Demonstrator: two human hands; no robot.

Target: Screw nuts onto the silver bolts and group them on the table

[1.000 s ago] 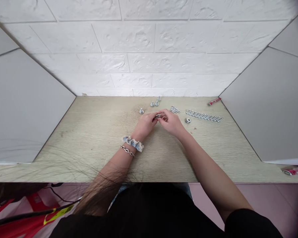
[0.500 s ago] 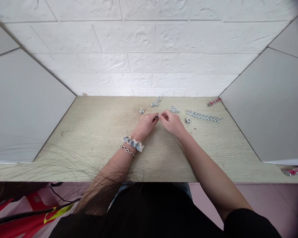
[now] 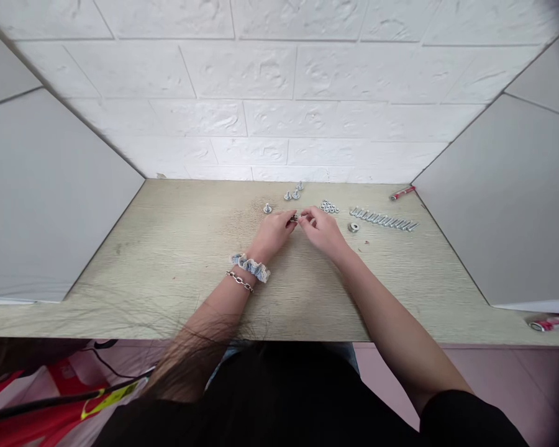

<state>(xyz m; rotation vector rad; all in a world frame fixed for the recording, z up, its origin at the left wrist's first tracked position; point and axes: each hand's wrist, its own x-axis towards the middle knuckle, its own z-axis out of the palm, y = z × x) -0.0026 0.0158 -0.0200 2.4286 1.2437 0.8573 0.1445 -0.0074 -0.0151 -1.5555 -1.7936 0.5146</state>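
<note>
Over the middle of the table, my left hand (image 3: 274,233) pinches a small silver bolt (image 3: 295,218) that carries what look like washers. From the right, my right hand (image 3: 324,232) has its thumb and forefinger closed at the bolt's other end. Whether a nut sits between those fingertips is too small to tell. Behind the hands stand several bolts fitted with washers, one bolt (image 3: 267,208) apart to the left and a group (image 3: 295,195) nearer the wall. A cluster of nuts (image 3: 329,207) lies just beyond my right hand, with a stack of washers (image 3: 353,227) to its right.
A row of loose bolts (image 3: 384,220) lies on the right of the wooden table (image 3: 168,248). One red tube-shaped item (image 3: 402,192) rests in the back right corner, another (image 3: 552,323) at the front right. White brick wall (image 3: 265,118) and grey side panels enclose the table.
The view has shifted slightly. Both hands stay together around the bolt, and a little more silver shows between the right fingertips; the other pieces lie as before.
</note>
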